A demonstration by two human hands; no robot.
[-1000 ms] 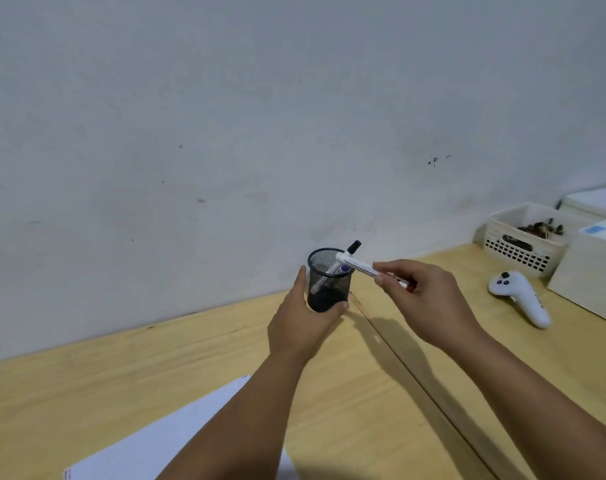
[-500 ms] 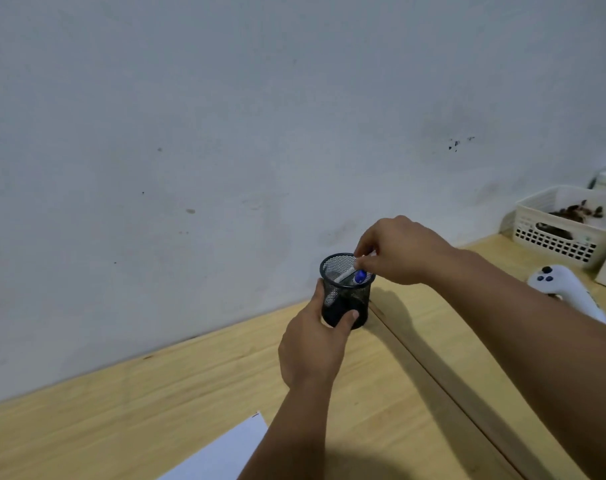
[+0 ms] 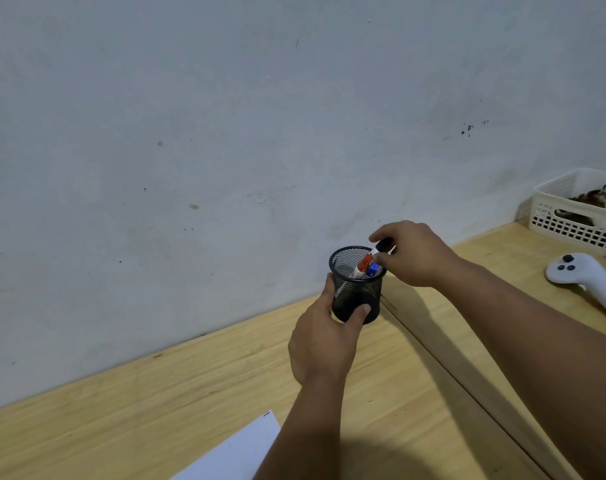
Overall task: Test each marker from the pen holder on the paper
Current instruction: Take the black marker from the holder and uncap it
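A black mesh pen holder [image 3: 358, 295] stands on the wooden table near the wall. My left hand [image 3: 324, 344] wraps around its lower part. Inside it lean a red-capped marker [image 3: 363, 265] and a blue-capped marker [image 3: 372, 270]. My right hand [image 3: 412, 254] hovers over the holder's right rim and pinches the black cap of a third marker [image 3: 383, 245], whose white body pokes out between the fingers. A corner of the white paper [image 3: 239, 452] shows at the bottom edge, partly hidden by my left forearm.
A white game controller [image 3: 583, 277] lies on the table at the right. Behind it stands a white slotted basket [image 3: 578, 220] with dark items inside. A seam [image 3: 443, 368] runs between two table tops. A grey wall borders the far side.
My right hand put the red-capped marker into the holder, then closed its fingers on the black-capped one at the rim. My left hand stayed on the holder.
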